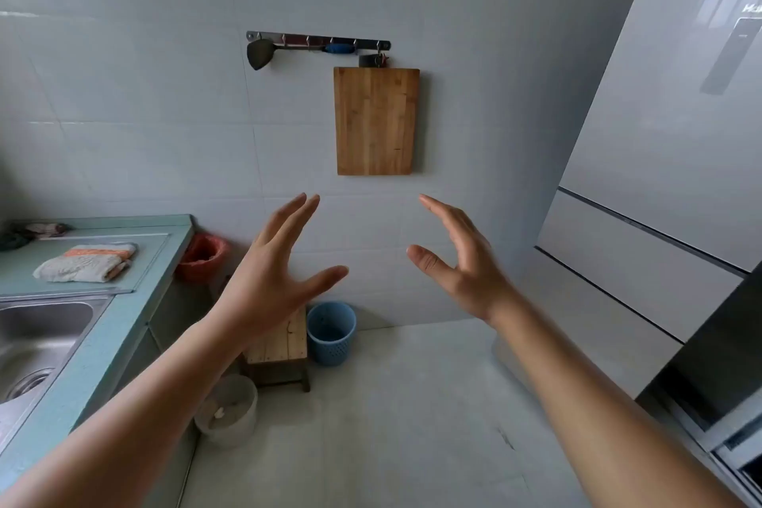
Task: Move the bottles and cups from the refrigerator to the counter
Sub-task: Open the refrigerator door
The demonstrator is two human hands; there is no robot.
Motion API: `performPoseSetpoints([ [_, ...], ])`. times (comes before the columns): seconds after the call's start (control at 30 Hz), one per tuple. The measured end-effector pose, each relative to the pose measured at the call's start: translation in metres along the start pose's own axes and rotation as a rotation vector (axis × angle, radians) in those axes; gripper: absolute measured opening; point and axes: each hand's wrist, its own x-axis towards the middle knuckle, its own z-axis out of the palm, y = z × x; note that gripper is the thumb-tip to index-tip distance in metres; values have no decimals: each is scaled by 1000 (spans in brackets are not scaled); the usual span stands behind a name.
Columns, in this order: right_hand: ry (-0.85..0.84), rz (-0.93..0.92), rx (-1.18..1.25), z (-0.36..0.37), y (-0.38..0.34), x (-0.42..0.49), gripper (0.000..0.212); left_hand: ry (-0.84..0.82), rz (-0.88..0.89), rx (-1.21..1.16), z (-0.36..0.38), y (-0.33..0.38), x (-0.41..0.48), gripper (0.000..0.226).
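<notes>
Grey-white tiled wall (165, 95) fills most of the view, and one tall pale-grey refrigerator (668, 144) stands at three o'clock with its doors closed, so any bottles or cups inside cannot be seen. One teal-green counter (123, 326) runs along nine o'clock, holding one steel sink (37, 338) and one folded white-and-orange cloth (88, 262). One bamboo cutting board (375, 120) hangs at twelve o'clock under one metal hook rail (317, 40), beside one black spatula (259, 54). On the pale tiled floor (412, 425) stand one small wooden stool (284, 346), one blue perforated plastic basket (331, 332), one white bucket (229, 410) at seven o'clock and one red-lined bin (203, 256) by the counter's end. Two bare hands reach forward in mid-air: the left hand (272, 276) with fingers spread wide, the right hand (462, 260) with fingers loosely curved and thumb apart; each is empty and touches nothing.
</notes>
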Motion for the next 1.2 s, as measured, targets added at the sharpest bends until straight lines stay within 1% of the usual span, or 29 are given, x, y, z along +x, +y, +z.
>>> performPoseSetpoints([
  [0.17, -11, 36, 40, -8, 45, 34, 74, -16, -12, 21, 30, -9, 44, 96],
  [0.27, -14, 30, 53, -14, 76, 64, 74, 3, -16, 38, 48, -19, 79, 95],
  [0.47, -49, 3, 88, -23, 132, 128, 75, 42, -76, 52, 79, -32, 144, 93],
  [0.8, -139, -36, 157, -13, 189, 209, 75, 86, -113, 109, 106, -65, 214, 90],
  [0.97, -155, -44, 171, -1, 215, 254, 74, 99, -117, 113, 118, -94, 255, 90],
  [1.2, -149, -38, 152, 27, 253, 339, 73, 107, -103, 99, 128, -164, 332, 90],
])
